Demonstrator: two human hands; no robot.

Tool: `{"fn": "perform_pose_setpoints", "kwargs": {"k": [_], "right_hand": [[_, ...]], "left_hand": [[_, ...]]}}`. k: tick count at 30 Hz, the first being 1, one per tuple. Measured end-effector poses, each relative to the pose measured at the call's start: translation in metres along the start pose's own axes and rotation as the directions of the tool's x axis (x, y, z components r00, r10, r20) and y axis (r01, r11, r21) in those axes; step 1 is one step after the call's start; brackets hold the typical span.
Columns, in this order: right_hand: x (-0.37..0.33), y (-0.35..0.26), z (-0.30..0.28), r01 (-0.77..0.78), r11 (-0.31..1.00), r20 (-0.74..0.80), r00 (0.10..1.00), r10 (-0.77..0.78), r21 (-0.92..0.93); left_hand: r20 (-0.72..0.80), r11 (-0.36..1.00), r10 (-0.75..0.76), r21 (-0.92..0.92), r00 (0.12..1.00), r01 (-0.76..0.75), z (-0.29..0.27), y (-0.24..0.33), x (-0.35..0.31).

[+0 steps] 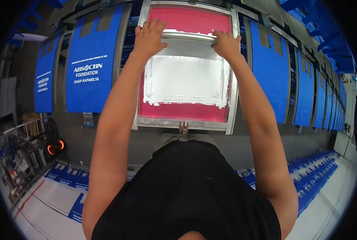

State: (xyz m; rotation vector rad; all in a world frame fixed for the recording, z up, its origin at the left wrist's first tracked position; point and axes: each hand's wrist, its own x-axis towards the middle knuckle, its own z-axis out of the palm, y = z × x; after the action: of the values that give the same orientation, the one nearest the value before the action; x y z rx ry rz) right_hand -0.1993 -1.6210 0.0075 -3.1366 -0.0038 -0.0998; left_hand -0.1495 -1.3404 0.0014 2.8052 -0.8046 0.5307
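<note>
While L hand point(149, 38) & R hand point(227, 45), both half-curled, grip opp. ends of a shiny grey squeegee point(189, 37), upper ctr of view, ragged-edged white ink point(186, 84) coats mid of pink screen point(182, 112); metal frame point(233, 88) around; blue bags point(92, 52) L & R.

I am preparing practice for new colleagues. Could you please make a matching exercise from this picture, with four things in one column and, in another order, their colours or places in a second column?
Column 1
1. Shirt
2. Bar
3. Sheets
4. Right hand

Column 2
A. Blue, on both sides of the frame
B. At the bar's right end
C. Black
D. Silver, running from the left hand to the other one

Right pairs: 1-C, 2-D, 3-A, 4-B
</note>
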Motion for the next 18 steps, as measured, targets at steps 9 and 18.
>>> {"fn": "perform_pose_setpoints", "kwargs": {"k": [9,18], "right_hand": [[-0.185,-0.01,-0.014,0.093,0.969,0.108,0.987,-0.121,0.231],[-0.2,-0.019,-0.021,-0.048,0.966,0.438,0.896,-0.071,0.254]], "left_hand": [[0.365,0.953,0.058,-0.296,0.929,0.057,-0.053,0.041,-0.149],[0.503,0.904,0.029,-0.382,0.864,0.191,-0.06,0.056,-0.178]]}}
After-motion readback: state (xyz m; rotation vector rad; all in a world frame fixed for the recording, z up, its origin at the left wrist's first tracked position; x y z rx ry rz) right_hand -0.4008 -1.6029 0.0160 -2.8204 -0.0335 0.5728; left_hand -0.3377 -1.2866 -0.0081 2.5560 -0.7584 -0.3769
